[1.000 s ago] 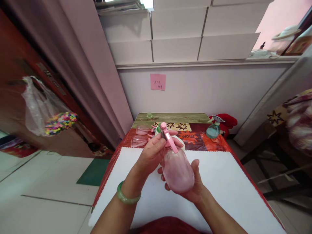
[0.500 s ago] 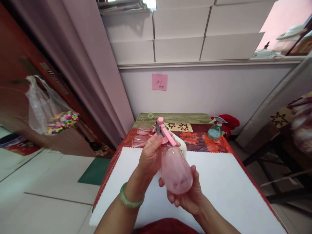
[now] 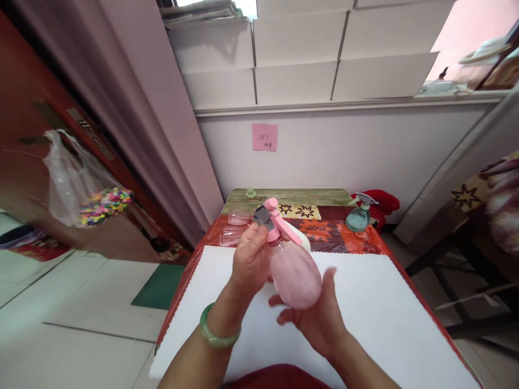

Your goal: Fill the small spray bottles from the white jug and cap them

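Note:
A pink translucent spray bottle point(image 3: 295, 274) is held tilted above the white mat, its pink and grey spray head pointing away from me. My left hand point(image 3: 252, 256), with a green bangle on its wrist, is closed around the bottle's neck just below the head. Under the rounded base, my right hand point(image 3: 314, 319) is open with thumb and fingers spread. Whether its palm touches the base I cannot tell. Behind the bottle, a white rounded object point(image 3: 300, 233) is mostly hidden.
The white mat point(image 3: 377, 308) covers the near table. Two clear pink bottles point(image 3: 232, 235) lie at the back left, near a small green cap point(image 3: 250, 192). A teal spray bottle point(image 3: 358, 217) stands at the back right. A bag of colourful pieces point(image 3: 103, 206) hangs on the door.
My right hand's fingers have loosened from the bottle's base and spread apart. The bottle has turned, showing more of its grey nozzle part. My left hand keeps its hold on the neck.

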`<action>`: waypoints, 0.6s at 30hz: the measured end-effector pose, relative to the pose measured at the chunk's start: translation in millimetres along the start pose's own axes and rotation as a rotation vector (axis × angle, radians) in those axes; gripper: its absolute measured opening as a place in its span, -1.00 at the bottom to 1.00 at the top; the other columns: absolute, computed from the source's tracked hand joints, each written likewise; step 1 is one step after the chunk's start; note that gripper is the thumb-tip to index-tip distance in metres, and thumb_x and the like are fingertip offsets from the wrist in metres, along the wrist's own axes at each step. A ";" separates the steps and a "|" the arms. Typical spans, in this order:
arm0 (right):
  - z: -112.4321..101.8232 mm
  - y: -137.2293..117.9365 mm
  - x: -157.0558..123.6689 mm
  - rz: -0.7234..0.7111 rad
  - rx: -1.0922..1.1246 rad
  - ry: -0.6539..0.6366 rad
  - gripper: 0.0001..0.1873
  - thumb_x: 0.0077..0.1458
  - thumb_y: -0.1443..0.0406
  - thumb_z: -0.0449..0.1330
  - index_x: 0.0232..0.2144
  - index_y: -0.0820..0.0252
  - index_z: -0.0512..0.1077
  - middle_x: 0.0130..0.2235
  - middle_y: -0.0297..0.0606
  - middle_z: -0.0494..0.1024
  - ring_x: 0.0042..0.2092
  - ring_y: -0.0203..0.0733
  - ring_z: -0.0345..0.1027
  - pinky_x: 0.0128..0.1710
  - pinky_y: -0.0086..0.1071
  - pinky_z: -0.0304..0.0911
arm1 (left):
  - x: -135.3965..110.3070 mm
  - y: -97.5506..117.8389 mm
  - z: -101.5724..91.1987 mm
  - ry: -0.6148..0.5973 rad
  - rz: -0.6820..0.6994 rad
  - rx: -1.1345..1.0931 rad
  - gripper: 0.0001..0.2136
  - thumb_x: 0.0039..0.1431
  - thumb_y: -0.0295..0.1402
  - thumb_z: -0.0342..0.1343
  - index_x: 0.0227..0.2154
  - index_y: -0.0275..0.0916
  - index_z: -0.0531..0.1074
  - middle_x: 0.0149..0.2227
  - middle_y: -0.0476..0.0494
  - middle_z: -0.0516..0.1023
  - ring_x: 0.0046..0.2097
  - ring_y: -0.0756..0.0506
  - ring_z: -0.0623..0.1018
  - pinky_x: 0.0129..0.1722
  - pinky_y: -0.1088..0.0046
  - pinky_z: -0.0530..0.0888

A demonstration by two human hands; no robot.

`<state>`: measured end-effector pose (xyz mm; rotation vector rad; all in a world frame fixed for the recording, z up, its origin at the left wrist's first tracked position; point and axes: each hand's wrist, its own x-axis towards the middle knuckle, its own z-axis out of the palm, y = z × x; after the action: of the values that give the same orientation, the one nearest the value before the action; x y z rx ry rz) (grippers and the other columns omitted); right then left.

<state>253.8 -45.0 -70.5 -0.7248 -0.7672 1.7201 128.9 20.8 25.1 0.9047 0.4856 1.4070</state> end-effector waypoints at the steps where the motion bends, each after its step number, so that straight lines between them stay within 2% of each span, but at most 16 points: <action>1: -2.3 -4.0 0.3 0.214 0.140 -0.133 0.20 -0.09 -0.59 -0.06 0.17 0.21 0.42 -0.04 0.08 0.66 -0.38 -0.12 0.53 -0.59 -0.35 0.41 | -0.4 0.4 0.0 -0.020 -0.008 0.008 -0.68 0.15 -0.07 0.39 -0.31 -0.25 0.60 -0.25 -0.20 0.66 -0.08 -0.25 0.66 0.06 0.19 0.52; 2: -4.8 -7.4 0.5 0.370 0.260 -0.235 0.21 -0.09 -0.60 -0.11 0.12 0.22 0.46 -0.11 0.03 0.68 -0.50 -0.25 0.42 -0.68 -0.44 0.29 | -0.8 0.7 0.1 -0.038 -0.013 0.011 -0.68 0.14 -0.06 0.39 -0.31 -0.25 0.61 -0.23 -0.23 0.67 -0.04 -0.27 0.66 0.09 0.17 0.51; 3: -7.1 -9.7 0.5 0.459 0.347 -0.299 0.20 -0.12 -0.61 -0.08 0.07 0.23 0.48 -0.17 -0.02 0.68 -0.55 -0.33 0.32 -0.73 -0.51 0.20 | -1.0 0.9 0.2 -0.055 -0.019 0.013 -0.67 0.14 -0.06 0.39 -0.30 -0.25 0.62 -0.22 -0.24 0.68 -0.01 -0.29 0.65 0.11 0.15 0.51; 4: -8.8 -10.6 0.2 0.473 0.389 -0.322 0.16 -0.12 -0.59 -0.01 0.04 0.23 0.49 -0.20 -0.06 0.68 -0.57 -0.37 0.28 -0.74 -0.55 0.15 | -1.1 0.7 0.2 -0.065 -0.023 0.013 -0.67 0.13 -0.05 0.40 -0.29 -0.25 0.63 -0.22 -0.24 0.69 0.00 -0.30 0.66 0.12 0.13 0.51; 5: -9.6 -10.1 -0.3 0.426 0.396 -0.294 0.09 -0.09 -0.56 0.06 0.03 0.23 0.48 -0.20 -0.07 0.68 -0.55 -0.36 0.30 -0.74 -0.57 0.15 | -0.9 0.2 0.0 -0.066 -0.026 0.011 -0.68 0.13 -0.06 0.40 -0.28 -0.24 0.63 -0.22 -0.24 0.70 0.00 -0.30 0.66 0.13 0.12 0.51; 7: -8.5 -5.7 -1.9 0.244 0.295 -0.154 -0.03 -0.01 -0.46 0.16 0.05 0.20 0.46 -0.14 -0.03 0.66 -0.43 -0.24 0.45 -0.66 -0.50 0.29 | 0.2 -2.0 -0.9 -0.043 -0.014 0.000 -0.72 0.14 -0.09 0.40 -0.29 -0.21 0.63 -0.19 -0.22 0.71 -0.01 -0.29 0.67 0.14 0.11 0.51; 9: -6.1 1.5 -3.6 -0.057 0.061 0.060 -0.13 -0.01 -0.30 0.33 0.14 0.13 0.39 -0.01 -0.02 0.61 -0.24 -0.07 0.55 -0.50 -0.34 0.47 | 2.2 -4.9 -2.2 0.005 0.029 -0.025 -0.78 0.17 -0.13 0.39 -0.36 -0.18 0.60 -0.13 -0.19 0.72 0.04 -0.26 0.67 0.19 0.10 0.49; 10: -5.4 5.4 -4.3 -0.235 -0.096 0.176 -0.12 -0.07 -0.20 0.43 0.17 0.09 0.34 0.06 -0.03 0.57 -0.13 0.01 0.56 -0.36 -0.24 0.55 | 3.5 -6.2 -2.9 0.031 0.061 -0.044 -0.79 0.20 -0.15 0.37 -0.38 -0.17 0.59 -0.10 -0.18 0.72 0.08 -0.26 0.65 0.22 0.10 0.48; 11: -5.4 9.0 -4.8 -0.410 -0.259 0.285 -0.06 -0.16 -0.09 0.52 0.19 0.05 0.31 0.13 -0.04 0.52 0.00 0.09 0.53 -0.19 -0.14 0.57 | 4.9 -7.1 -3.6 0.053 0.091 -0.066 -0.79 0.24 -0.15 0.35 -0.37 -0.16 0.58 -0.10 -0.17 0.72 0.12 -0.26 0.64 0.24 0.09 0.46; 13: -7.5 15.0 -5.2 -0.676 -0.528 0.446 0.04 -0.28 0.06 0.60 0.22 0.02 0.25 0.21 -0.05 0.42 0.18 0.19 0.42 0.10 0.02 0.46 | 7.9 -7.1 -4.9 0.083 0.124 -0.095 -0.80 0.30 -0.14 0.29 -0.31 -0.16 0.61 -0.11 -0.16 0.73 0.16 -0.26 0.63 0.26 0.08 0.44; 15: -11.4 18.6 -5.3 -0.768 -0.659 0.486 0.03 -0.24 0.06 0.58 0.23 0.03 0.22 0.22 -0.04 0.39 0.22 0.23 0.38 0.20 0.08 0.36 | 11.3 -3.8 -6.8 0.095 0.130 -0.103 -0.77 0.34 -0.12 0.25 -0.22 -0.17 0.63 -0.12 -0.18 0.73 0.12 -0.25 0.66 0.25 0.08 0.45; 18: -18.0 20.1 -6.0 -0.771 -0.710 0.448 -0.03 -0.14 0.01 0.52 0.24 0.05 0.21 0.20 -0.03 0.39 0.20 0.22 0.40 0.18 0.06 0.35 | 17.6 8.2 -13.8 0.108 0.176 -0.119 -0.73 0.40 -0.13 0.16 -0.18 -0.22 0.64 -0.07 -0.22 0.73 0.01 -0.21 0.70 0.22 0.11 0.50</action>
<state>257.8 -52.8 -96.7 -1.0575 -1.1486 0.5404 115.7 40.6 27.1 0.7930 0.4058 1.6344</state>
